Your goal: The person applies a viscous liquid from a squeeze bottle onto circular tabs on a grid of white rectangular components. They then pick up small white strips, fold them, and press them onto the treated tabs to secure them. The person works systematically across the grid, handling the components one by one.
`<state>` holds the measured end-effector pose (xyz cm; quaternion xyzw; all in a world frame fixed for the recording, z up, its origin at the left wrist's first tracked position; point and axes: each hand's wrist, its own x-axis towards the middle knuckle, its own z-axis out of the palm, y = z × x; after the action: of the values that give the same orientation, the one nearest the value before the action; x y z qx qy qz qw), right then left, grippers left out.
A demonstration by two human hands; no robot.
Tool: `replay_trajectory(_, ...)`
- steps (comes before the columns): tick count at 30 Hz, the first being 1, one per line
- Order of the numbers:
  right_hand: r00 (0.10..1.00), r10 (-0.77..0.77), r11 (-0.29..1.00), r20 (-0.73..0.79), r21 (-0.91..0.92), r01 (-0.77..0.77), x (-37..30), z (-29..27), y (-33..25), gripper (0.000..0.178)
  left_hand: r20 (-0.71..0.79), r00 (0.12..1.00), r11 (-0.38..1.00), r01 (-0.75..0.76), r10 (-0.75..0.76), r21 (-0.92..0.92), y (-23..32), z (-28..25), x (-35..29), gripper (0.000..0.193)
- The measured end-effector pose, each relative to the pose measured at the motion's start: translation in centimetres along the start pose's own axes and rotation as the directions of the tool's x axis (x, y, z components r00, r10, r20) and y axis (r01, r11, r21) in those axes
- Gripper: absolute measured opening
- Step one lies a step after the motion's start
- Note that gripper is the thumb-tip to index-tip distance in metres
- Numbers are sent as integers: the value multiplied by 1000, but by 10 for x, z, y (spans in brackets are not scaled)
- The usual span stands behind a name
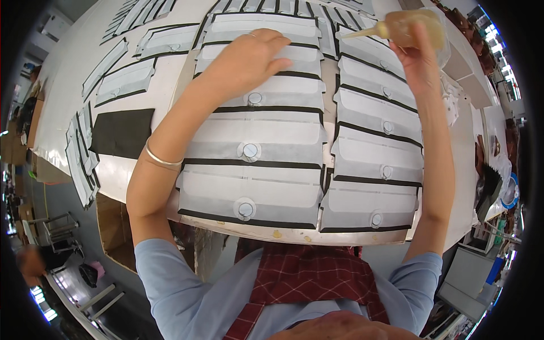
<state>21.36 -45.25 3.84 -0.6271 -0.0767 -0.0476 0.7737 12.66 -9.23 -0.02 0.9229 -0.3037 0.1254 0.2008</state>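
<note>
My right hand [418, 59] is wrapped round a squeeze bottle [405, 28] of yellowish liquid, raised above the right column of panels. The bottle lies nearly level, its thin nozzle pointing left. Over the far part of the middle column is my left hand [249, 59], fingers stretched and thumb apart, nothing seen in it; whether it touches a panel I cannot tell. Below it lie overlapping grey-white panels with black edges, such as the nearest panel [277, 195]. Many carry a round disc [246, 209] near the lower edge. A matching column includes a right panel [368, 204].
At the left lie a black rectangular sheet [122, 133] and several loose panels [126, 82]. More panels stand in rows at the far edge. The white table [283, 233] ends close to my body. An open cardboard box [116, 232] sits below its left edge.
</note>
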Motion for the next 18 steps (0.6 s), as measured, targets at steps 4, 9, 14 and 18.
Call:
replay_trajectory(4,1000,-1,992,-15,-126,0,21,29,37,40,122,992,999,-41,45,-33,4,19,30,53)
replay_trajectory(9,997,12,992,-74,-122,-21,24,62,54,39,257,966,999,30,-26,-13,5,28,45,62)
replay_trajectory(14,998,25,990,-54,-136,-32,36,57,69,36,269,963,1000,8,-6,-9,9,27,46,64)
replay_trajectory(18,998,10,989,-55,-145,-18,34,61,69,36,284,959,1000,-3,10,-25,8,23,44,62)
